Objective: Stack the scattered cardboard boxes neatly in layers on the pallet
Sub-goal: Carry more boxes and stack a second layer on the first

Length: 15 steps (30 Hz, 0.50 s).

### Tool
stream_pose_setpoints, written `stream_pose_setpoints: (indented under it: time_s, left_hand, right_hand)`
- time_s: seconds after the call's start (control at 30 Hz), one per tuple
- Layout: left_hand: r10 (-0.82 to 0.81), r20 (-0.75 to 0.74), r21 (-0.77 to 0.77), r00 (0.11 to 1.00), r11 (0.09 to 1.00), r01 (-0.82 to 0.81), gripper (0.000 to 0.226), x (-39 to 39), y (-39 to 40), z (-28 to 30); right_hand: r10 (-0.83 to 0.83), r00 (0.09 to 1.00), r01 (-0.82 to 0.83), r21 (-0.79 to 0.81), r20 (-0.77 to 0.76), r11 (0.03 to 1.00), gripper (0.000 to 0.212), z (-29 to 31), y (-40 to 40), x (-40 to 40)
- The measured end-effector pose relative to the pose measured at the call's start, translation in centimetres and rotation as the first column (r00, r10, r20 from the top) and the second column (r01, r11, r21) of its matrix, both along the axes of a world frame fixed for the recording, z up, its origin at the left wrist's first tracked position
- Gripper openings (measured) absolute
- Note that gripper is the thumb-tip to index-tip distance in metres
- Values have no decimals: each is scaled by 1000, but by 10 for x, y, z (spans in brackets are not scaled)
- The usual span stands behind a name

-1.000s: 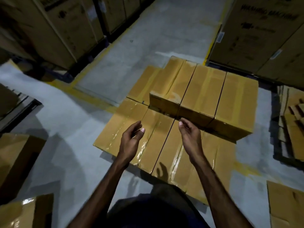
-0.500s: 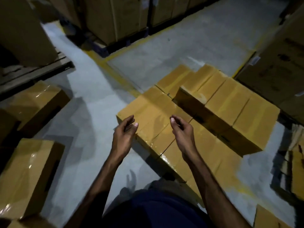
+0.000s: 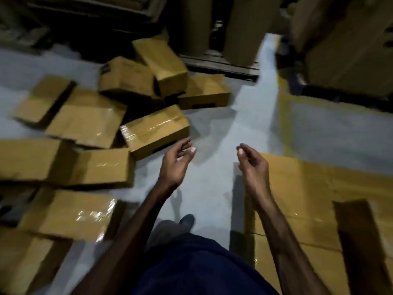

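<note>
Several taped brown cardboard boxes lie scattered on the grey floor at the left; the nearest box [image 3: 156, 129] sits just left of my left hand [image 3: 175, 165]. My left hand hangs empty, fingers loosely curled and apart, above bare floor. My right hand [image 3: 253, 167] is empty too, fingers apart, over the near corner of the stacked boxes [image 3: 306, 188] at the right. A second-layer box [image 3: 361, 241] shows at the lower right. The pallet under the stack is hidden.
Tall cartons on pallets [image 3: 234, 24] stand at the back, and more large cartons [image 3: 348, 43] at the upper right. A yellow floor line [image 3: 285, 116] runs past the stack. My foot [image 3: 187, 220] is on the bare floor between pile and stack.
My view has swung left from the stacked boxes to the scattered pile. Both hands have left the stack's top and now hang empty over the floor.
</note>
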<state>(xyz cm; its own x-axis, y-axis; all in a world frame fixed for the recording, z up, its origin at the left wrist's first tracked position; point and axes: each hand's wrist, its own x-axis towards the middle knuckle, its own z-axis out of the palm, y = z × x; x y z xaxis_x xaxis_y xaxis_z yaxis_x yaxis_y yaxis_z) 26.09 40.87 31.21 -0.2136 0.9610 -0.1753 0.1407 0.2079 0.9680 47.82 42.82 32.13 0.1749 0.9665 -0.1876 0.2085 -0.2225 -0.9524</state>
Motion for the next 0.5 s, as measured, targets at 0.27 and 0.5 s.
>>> stream_pose_setpoints:
  time_s: [0.27, 0.5]
  left_hand:
    - [430, -76, -157, 900, 886, -437, 45, -51, -160, -11]
    - [664, -83, -157, 743, 728, -668, 41, -76, -271, -17]
  right_hand:
    - [427, 897, -438, -103, -116, 893, 41, -29, -59, -75]
    - [643, 752, -659, -125, -143, 742, 46, -34, -124, -135]
